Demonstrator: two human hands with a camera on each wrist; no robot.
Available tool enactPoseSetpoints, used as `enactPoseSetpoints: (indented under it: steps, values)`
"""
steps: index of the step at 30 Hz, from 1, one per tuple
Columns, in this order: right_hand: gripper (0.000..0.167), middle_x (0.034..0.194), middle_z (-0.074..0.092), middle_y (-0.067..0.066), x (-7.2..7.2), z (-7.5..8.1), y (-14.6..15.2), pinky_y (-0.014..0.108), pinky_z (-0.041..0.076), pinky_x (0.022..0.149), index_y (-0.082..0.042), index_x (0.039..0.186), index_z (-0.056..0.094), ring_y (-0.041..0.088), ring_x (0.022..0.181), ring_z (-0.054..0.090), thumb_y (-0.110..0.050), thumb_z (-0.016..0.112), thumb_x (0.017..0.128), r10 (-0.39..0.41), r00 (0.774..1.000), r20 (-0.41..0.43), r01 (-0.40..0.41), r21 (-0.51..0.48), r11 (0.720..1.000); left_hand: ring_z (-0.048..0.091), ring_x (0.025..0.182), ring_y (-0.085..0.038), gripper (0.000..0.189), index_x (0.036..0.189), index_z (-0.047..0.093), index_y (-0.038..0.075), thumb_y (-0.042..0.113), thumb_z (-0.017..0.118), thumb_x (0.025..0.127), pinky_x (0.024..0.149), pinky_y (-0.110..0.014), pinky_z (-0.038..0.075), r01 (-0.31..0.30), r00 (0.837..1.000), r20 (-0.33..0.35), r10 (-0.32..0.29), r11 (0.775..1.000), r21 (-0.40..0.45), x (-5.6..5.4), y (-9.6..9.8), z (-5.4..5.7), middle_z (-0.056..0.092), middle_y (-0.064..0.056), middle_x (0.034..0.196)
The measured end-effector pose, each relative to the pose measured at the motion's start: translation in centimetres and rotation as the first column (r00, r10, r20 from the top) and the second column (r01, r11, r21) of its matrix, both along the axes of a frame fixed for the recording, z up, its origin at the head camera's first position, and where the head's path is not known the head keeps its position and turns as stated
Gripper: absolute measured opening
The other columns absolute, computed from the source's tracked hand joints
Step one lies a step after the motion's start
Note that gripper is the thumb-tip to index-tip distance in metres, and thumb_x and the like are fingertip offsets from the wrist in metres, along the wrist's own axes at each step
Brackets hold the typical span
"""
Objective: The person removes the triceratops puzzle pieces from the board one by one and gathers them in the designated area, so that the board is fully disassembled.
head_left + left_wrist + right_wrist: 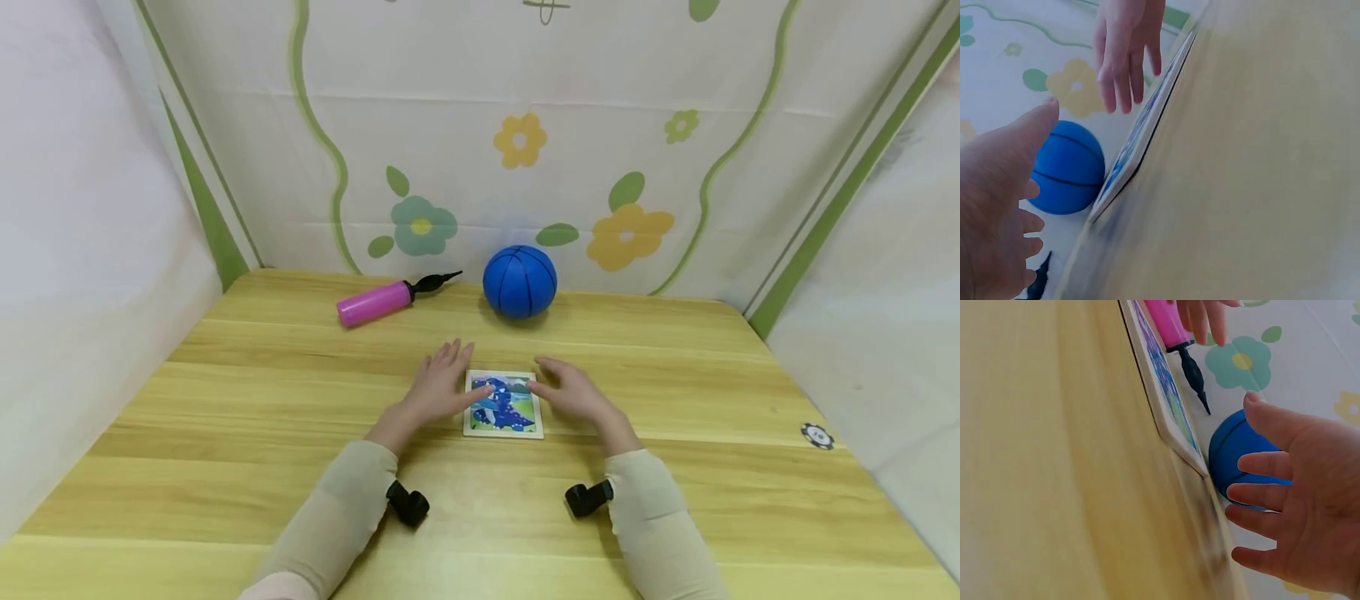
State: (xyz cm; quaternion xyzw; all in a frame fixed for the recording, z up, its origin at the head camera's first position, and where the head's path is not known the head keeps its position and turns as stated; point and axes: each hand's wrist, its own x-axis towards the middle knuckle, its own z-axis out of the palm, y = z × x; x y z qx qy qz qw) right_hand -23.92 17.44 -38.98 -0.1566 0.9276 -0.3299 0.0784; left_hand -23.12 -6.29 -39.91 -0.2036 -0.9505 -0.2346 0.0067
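A flat square picture puzzle (504, 417) with a blue dinosaur and a pale border lies on the wooden table between both hands. My left hand (438, 387) is just left of it, fingers spread, its thumb over the picture's left part in the head view. On the other side, my right hand (573, 392) has loosely extended fingers, with the thumb tip near the upper right edge. Both palms face inward and hold nothing. The wrist views show the puzzle (1141, 134) edge-on, with a gap between it and the right hand (1127, 56).
Behind the puzzle, a blue ball (520, 282) with black lines sits near the flowered cloth backdrop (465, 133). A pink hand pump (375, 303) with a black nozzle lies to its left. Toward the table's right edge is a round black-and-white disc (817, 436).
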Motion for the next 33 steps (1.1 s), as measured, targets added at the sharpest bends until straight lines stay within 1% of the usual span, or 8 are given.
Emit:
enactPoseSetpoints:
  steps: [2,7,12,17,20,25,28,33]
  values:
    - [0.054,0.131,0.038,0.012,0.0,-0.4,-0.2,0.043,0.025,0.095,-0.005,0.129,0.040,0.029,0.120,0.030,-0.033,0.054,0.085,-0.002,1.000,-0.004,0.002,-0.031,1.000,0.009,0.127,-0.032,0.086,0.138,0.020,0.008,0.065,0.039,0.077,0.098,-0.050,0.008,0.031,1.000,0.004,-0.031,0.999,0.027,0.3,0.2,-0.3,0.014,-0.016,0.141]
    - [0.050,0.128,0.041,0.013,0.1,-1.2,-0.6,0.043,0.024,0.096,-0.003,0.125,0.045,0.028,0.119,0.032,-0.028,0.057,0.084,-0.008,1.000,-0.022,0.006,-0.078,0.997,0.009,0.127,-0.029,0.088,0.137,0.023,0.008,0.065,0.046,0.074,0.099,-0.047,0.008,0.117,0.993,-0.002,-0.117,0.992,0.052,1.2,0.6,-1.1,0.014,-0.016,0.141]
    - [0.044,0.126,0.043,0.013,0.3,-1.8,-0.9,0.043,0.024,0.096,-0.003,0.121,0.049,0.029,0.118,0.034,-0.022,0.059,0.082,-0.020,0.999,-0.049,0.015,-0.094,0.995,0.008,0.128,-0.026,0.090,0.137,0.025,0.014,0.068,0.049,0.069,0.099,-0.045,0.008,0.187,0.982,-0.006,-0.187,0.982,0.032,1.8,1.1,-1.8,0.014,-0.015,0.141]
    - [0.036,0.126,0.044,0.012,0.2,-2.3,-1.0,0.042,0.025,0.096,-0.004,0.114,0.054,0.028,0.118,0.034,-0.016,0.061,0.081,-0.028,0.997,-0.077,0.021,-0.083,0.996,0.010,0.128,-0.026,0.086,0.137,0.028,0.016,0.066,0.050,0.070,0.099,-0.045,0.010,0.233,0.972,-0.039,-0.233,0.972,-0.017,2.0,1.6,-2.6,0.015,-0.014,0.141]
    - [0.034,0.127,0.043,0.012,0.2,-2.5,-1.0,0.041,0.025,0.096,-0.004,0.112,0.055,0.027,0.119,0.034,-0.016,0.061,0.081,-0.035,0.996,-0.080,0.029,-0.075,0.997,0.009,0.128,-0.025,0.083,0.136,0.029,0.017,0.067,0.046,0.072,0.099,-0.046,0.011,0.244,0.967,-0.062,-0.248,0.967,-0.069,2.1,1.7,-3.0,0.015,-0.014,0.141]
    - [0.033,0.127,0.043,0.012,0.3,-2.6,-1.0,0.042,0.025,0.096,-0.005,0.112,0.055,0.027,0.118,0.034,-0.016,0.060,0.082,-0.040,0.996,-0.079,0.035,-0.075,0.997,0.007,0.128,-0.024,0.078,0.136,0.029,0.019,0.068,0.037,0.075,0.100,-0.044,0.011,0.237,0.965,-0.079,-0.249,0.962,-0.133,2.1,1.9,-3.4,0.013,-0.013,0.141]
    - [0.032,0.126,0.044,0.011,0.3,-2.5,-1.0,0.041,0.026,0.096,-0.004,0.111,0.055,0.027,0.118,0.034,-0.016,0.060,0.082,-0.045,0.995,-0.083,0.039,-0.079,0.996,0.006,0.128,-0.023,0.076,0.136,0.028,0.019,0.067,0.034,0.077,0.100,-0.044,0.010,0.233,0.966,-0.078,-0.246,0.961,-0.145,2.1,2.0,-3.4,0.012,-0.012,0.142]
    - [0.031,0.126,0.043,0.012,0.3,-2.4,-1.1,0.041,0.025,0.096,-0.003,0.110,0.055,0.027,0.118,0.034,-0.015,0.060,0.081,-0.046,0.997,-0.066,0.040,-0.091,0.995,0.005,0.128,-0.024,0.075,0.136,0.028,0.018,0.065,0.034,0.079,0.100,-0.043,0.009,0.235,0.966,-0.072,-0.247,0.961,-0.143,2.3,2.1,-3.2,0.012,-0.013,0.141]
